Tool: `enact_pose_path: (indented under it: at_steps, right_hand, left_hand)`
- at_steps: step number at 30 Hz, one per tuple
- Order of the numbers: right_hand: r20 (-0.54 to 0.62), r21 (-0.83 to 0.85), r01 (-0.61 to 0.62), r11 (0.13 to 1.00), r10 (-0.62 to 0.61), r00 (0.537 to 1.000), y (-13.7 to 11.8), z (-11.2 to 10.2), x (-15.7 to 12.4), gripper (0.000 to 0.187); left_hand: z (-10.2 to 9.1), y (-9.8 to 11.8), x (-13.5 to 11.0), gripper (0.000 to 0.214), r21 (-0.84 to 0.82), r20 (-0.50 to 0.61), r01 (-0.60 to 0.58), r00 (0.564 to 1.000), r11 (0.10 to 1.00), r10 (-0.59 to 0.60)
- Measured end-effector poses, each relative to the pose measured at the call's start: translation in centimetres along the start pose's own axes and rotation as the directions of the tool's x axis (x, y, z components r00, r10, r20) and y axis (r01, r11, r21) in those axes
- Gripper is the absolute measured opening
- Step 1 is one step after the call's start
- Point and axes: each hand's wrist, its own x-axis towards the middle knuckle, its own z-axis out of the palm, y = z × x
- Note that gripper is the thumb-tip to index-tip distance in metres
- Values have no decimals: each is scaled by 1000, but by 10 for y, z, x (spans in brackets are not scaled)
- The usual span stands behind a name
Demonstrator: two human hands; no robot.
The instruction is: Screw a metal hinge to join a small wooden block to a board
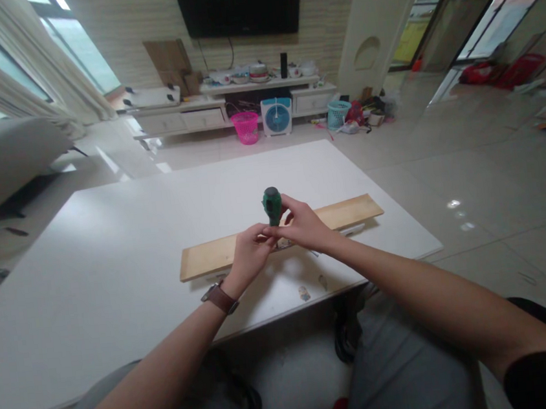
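Note:
A screwdriver [272, 204] with a green and dark grey handle stands upright over a long wooden board [210, 256]. My right hand [304, 224] is closed around the lower part of the handle. Close beside it, my left hand [252, 249] is closed in a pinch under the handle, and what its fingertips hold is hidden. The screwdriver's shaft and tip are also hidden behind my fingers. Beneath the board, a white strip [352, 230] shows along its near edge. Small metal bits on the board by my fingertips are too small to name.
The board rests on a white table [126, 246], whose near edge is close to my legs. Two small patches [304, 293] mark the tabletop near that edge. Beyond the table stand a pink basket [246, 129], a box fan [277, 116] and a light blue basket [338, 114].

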Motion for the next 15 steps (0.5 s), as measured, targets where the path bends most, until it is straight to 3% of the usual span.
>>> enact_pose_path:
  at_steps: [7,15]
  right_hand:
    - [96,149,18,989,-32,995,-8,-7,-2,38]
    - [69,170,7,985,-20,997,0,-5,1,31]
  left_hand:
    - [0,0,1,17,39,7,0,1000,999,-1]
    - [0,3,1,15,-34,78,23,997,999,-21]
